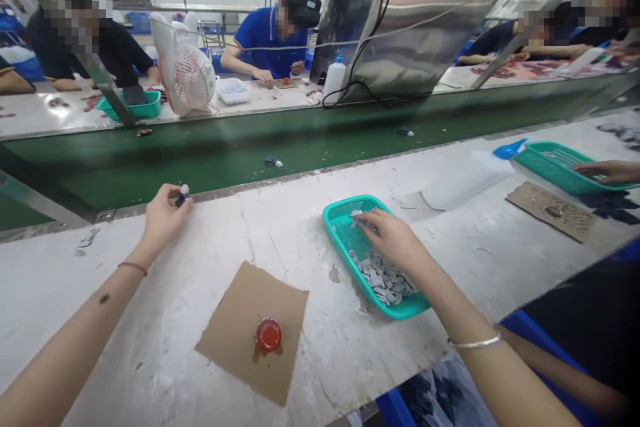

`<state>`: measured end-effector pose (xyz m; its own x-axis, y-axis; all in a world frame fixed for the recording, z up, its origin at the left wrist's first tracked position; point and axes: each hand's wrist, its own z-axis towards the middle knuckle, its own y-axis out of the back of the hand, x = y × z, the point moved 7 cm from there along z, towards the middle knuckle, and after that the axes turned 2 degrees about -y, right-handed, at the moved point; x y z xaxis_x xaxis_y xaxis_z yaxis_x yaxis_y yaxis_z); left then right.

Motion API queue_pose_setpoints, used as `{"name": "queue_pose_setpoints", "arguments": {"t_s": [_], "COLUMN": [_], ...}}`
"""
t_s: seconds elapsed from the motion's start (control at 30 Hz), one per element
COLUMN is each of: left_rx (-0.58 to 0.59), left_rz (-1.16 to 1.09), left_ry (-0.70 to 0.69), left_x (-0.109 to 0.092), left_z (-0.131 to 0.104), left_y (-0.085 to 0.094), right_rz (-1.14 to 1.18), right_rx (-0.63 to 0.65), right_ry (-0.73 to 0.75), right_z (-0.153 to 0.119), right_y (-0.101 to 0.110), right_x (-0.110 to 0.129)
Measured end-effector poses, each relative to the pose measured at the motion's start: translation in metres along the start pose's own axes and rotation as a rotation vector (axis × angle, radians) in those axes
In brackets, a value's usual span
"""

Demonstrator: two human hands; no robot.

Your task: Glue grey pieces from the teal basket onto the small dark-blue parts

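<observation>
My left hand (167, 212) is at the far edge of the white table, its fingers pinched on a small dark blue piece with a white tip (183, 195). My right hand (387, 235) reaches over a teal plastic basket (342, 255), fingers bent together. A small pale grey piece (356, 213) shows at its fingertips. Many similar flat grey pieces (384, 280) lie heaped in the basket's near end. Between my arms, a brown cardboard square (240, 313) carries a small round pot of red (269, 335), with a wet stain beside it.
A green conveyor belt (220, 153) carrying several small pieces runs behind the table. At right are a white bottle with a blue cap (465, 177), cardboard (550, 212), another teal basket (553, 163) and a co-worker's hand (607, 171). Other people sit across the belt near a metal box (415, 40).
</observation>
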<state>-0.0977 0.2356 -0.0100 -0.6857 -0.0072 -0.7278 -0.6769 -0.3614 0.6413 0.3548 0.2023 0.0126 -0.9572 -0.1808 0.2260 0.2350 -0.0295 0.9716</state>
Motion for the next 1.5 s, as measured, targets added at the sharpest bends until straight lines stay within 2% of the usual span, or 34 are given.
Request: {"name": "queue_pose_setpoints", "arguments": {"t_s": [0.07, 0.17, 0.27, 0.37, 0.43, 0.57, 0.67, 0.77, 0.87, 0.97, 1.1, 1.2, 1.3, 1.5], "left_rx": [-0.023, 0.010, 0.055, 0.069, 0.105, 0.221, 0.272, 0.308, 0.313, 0.274, 0.196, 0.196, 0.251, 0.361], "left_rz": [0.105, 0.239, 0.342, 0.417, 0.433, 0.397, 0.346, 0.273, 0.162, -0.015, -0.365, -0.643, -0.832, -0.952], "left_ry": [-0.016, -0.048, -0.092, -0.175, -0.255, -0.375, -0.376, -0.326, -0.230, -0.098, 0.105, 0.234, 0.349, 0.552], "left_x": [0.003, 0.003, -0.002, -0.019, -0.039, -0.081, -0.102, -0.109, -0.102, -0.091, -0.080, -0.077, -0.071, -0.057], "left_z": [0.028, 0.056, 0.071, 0.079, 0.082, 0.083, 0.083, 0.084, 0.087, 0.089, 0.071, 0.036, -0.009, -0.092], "left_y": [-0.003, -0.011, -0.022, -0.037, -0.055, -0.104, -0.135, -0.151, -0.149, -0.137, -0.116, -0.098, -0.079, -0.050], "right_rz": [-0.036, -0.107, -0.156, -0.161, -0.141, -0.064, -0.002, 0.007, -0.008, -0.004, 0.014, 0.027, 0.032, 0.023], "right_rx": [0.048, 0.084, 0.091, 0.096, 0.099, 0.122, 0.140, 0.121, 0.092, 0.089, 0.098, 0.099, 0.101, 0.073], "right_ry": [0.038, 0.040, 0.001, -0.023, -0.021, 0.014, 0.036, 0.029, 0.015, 0.023, 0.037, 0.037, 0.038, 0.050], "right_z": [0.008, 0.010, 0.009, 0.008, 0.008, 0.003, -0.001, -0.004, -0.007, -0.012, -0.019, -0.022, -0.023, -0.023], "right_y": [-0.005, -0.010, -0.010, -0.010, -0.009, -0.008, -0.009, -0.010, -0.012, -0.014, -0.012, -0.010, -0.009, -0.011], "right_x": [0.002, 0.007, 0.005, 0.000, -0.001, 0.001, 0.001, -0.003, -0.006, -0.004, 0.001, 0.001, 0.002, 0.009]}}
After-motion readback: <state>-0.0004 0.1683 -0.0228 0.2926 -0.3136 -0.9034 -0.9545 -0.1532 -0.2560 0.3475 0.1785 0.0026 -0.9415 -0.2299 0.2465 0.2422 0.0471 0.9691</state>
